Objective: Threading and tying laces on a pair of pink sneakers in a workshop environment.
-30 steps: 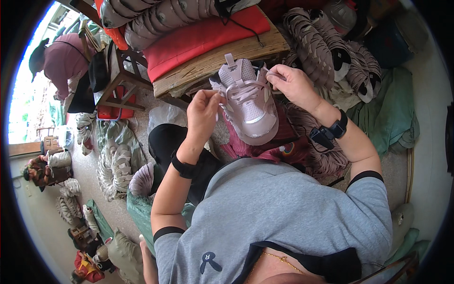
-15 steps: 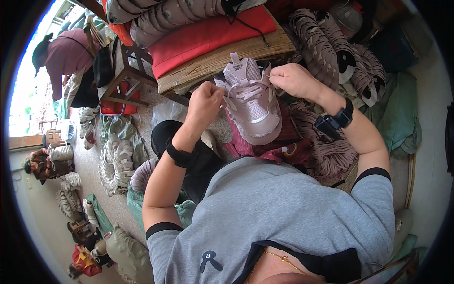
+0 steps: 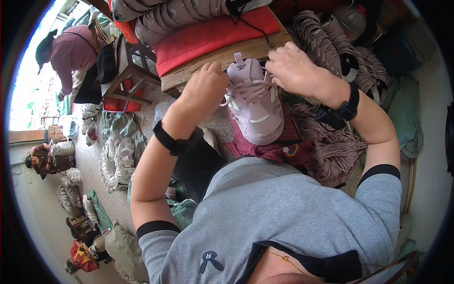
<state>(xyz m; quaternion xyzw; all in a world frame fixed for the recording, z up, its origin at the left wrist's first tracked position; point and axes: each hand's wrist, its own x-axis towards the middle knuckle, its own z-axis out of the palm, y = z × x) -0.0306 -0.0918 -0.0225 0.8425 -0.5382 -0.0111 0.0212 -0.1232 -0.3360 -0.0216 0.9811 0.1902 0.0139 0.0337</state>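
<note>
A mauve sneaker (image 3: 255,111) stands toe toward me, its tongue up against the wooden bench edge. A pale mauve shoelace (image 3: 250,91) crosses its front, and a loop of it hangs out at the left side. My left hand (image 3: 203,87) is curled at the shoe's left eyelets, fingers pinched on the lace there; its fingertips are partly hidden. On the other side, my right hand (image 3: 294,70) is closed beside the collar and upper eyelets. What its fingers pinch is hidden. Beneath the shoe lies a dark red striped cloth (image 3: 293,137) over my lap.
Ahead is a wooden bench (image 3: 227,60) with a red pad (image 3: 213,40) and rows of stacked mauve shoe parts (image 3: 182,19). Bundled mauve strips (image 3: 338,146) lie at right, and pale bundles (image 3: 116,163) on the left floor. A person in mauve (image 3: 73,49) bends at far left.
Both hands have shifted: the left has turned over and risen at the shoe's side, and the right has moved up, its fingers curled downward. The shoe has stayed nearly in place.
</note>
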